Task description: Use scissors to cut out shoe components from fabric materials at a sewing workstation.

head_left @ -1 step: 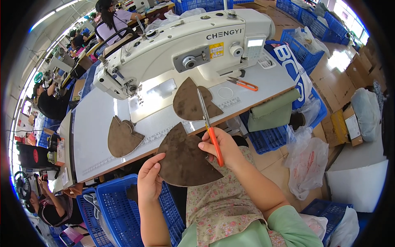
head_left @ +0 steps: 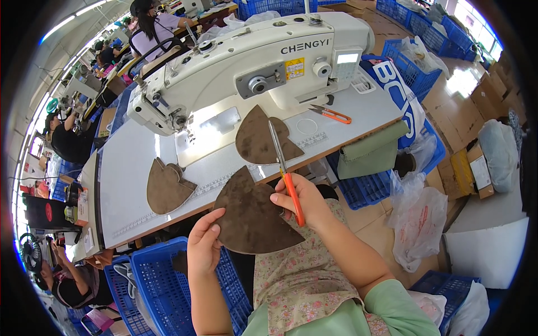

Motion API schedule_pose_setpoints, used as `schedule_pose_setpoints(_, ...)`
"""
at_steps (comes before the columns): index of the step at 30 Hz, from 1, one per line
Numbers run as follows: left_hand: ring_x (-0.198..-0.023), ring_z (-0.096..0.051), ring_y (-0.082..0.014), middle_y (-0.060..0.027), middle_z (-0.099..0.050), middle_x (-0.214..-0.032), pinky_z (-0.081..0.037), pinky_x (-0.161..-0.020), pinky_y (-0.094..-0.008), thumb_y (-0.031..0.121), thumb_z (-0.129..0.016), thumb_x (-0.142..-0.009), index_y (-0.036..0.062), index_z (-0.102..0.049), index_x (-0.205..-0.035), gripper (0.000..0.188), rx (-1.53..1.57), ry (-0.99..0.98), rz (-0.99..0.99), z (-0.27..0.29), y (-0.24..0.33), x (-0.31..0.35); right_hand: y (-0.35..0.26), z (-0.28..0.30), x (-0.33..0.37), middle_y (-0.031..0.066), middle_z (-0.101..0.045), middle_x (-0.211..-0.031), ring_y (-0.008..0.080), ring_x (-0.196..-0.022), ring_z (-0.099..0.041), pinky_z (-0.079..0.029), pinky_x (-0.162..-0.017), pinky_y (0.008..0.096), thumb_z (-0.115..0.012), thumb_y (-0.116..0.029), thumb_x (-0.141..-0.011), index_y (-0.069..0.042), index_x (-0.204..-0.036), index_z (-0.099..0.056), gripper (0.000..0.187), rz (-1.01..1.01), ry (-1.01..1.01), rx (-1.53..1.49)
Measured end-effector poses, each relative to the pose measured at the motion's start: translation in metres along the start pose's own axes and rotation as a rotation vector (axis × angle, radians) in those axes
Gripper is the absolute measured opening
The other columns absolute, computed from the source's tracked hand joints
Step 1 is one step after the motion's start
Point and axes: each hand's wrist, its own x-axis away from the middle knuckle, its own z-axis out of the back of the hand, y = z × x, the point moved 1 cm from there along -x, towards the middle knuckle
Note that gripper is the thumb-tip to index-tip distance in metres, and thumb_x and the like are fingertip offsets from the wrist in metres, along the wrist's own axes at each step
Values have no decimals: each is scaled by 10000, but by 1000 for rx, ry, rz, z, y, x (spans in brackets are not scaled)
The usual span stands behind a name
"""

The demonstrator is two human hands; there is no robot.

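Observation:
Between my hands, over my lap at the table's front edge, is a dark brown fabric piece (head_left: 252, 215) with a curved lower edge. My left hand (head_left: 204, 238) pinches its left edge between thumb and fingers. My right hand (head_left: 302, 201) grips orange-handled scissors (head_left: 293, 199), blades pointing up and away; its thumb rests on the fabric's right side. Beyond the blades, a similar brown piece (head_left: 260, 140) lies on the sewing table (head_left: 134, 185). Stacked brown pieces (head_left: 168, 187) lie to the left. A white sewing machine (head_left: 230, 61) stands behind them.
Orange-handled thread snips (head_left: 332, 114) and a clear ring (head_left: 307, 126) lie at the table's right. Green fabric (head_left: 372, 154) hangs over a blue crate (head_left: 361, 190) there. Another blue crate (head_left: 162, 280) stands below left. Plastic bags (head_left: 417, 224) lie on the floor at right. Other people work at far left.

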Motion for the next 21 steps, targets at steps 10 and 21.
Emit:
schedule_pose_setpoints(10,-1249,-454,-294,-188,-435,-1358,-390,-982,-349,-94,-645,-670,10,-512,-1254,607,-888,-128,-254,-13,15,18,-10,2,5,28,-559,-733,83,-493,-508,-436,-440,223,-713,-158,-799,-26,-926,-518,268,8,19,-65)
schedule_pose_setpoints(21,-941,-641,-310,-180,-659,-1033,-476,-861,-327,71,-685,-736,-16,-628,-1083,362,-872,22,-639,-10,12,7,-36,-9,21,26,-556,-698,80,-533,-528,-424,-444,213,-669,-208,-851,-48,-906,-516,228,-27,-71,-221)
